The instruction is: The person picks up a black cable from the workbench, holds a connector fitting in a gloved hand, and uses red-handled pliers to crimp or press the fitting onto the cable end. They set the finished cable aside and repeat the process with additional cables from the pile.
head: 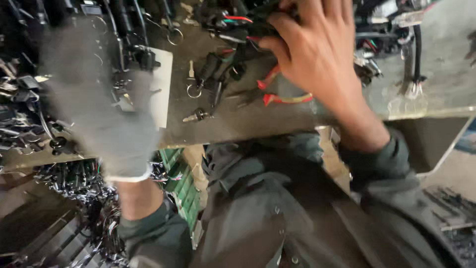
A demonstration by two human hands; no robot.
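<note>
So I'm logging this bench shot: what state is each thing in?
Left hand: gloved, blurred, spread over the bench, grip unclear.
Right hand: bare, fingers closed on the wire bundle.
Key: lying flat, untouched.
Red wires: loose on the bench.
White sheet: lying flat.

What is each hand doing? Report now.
Left hand: gloved, open, blurred, holding nothing visible.
Right hand: bare, closed on black wire bundle.

Right hand (317, 49) apparently grips black wiring bundle (238, 25); gloved left hand (94, 94) blurred.
</note>
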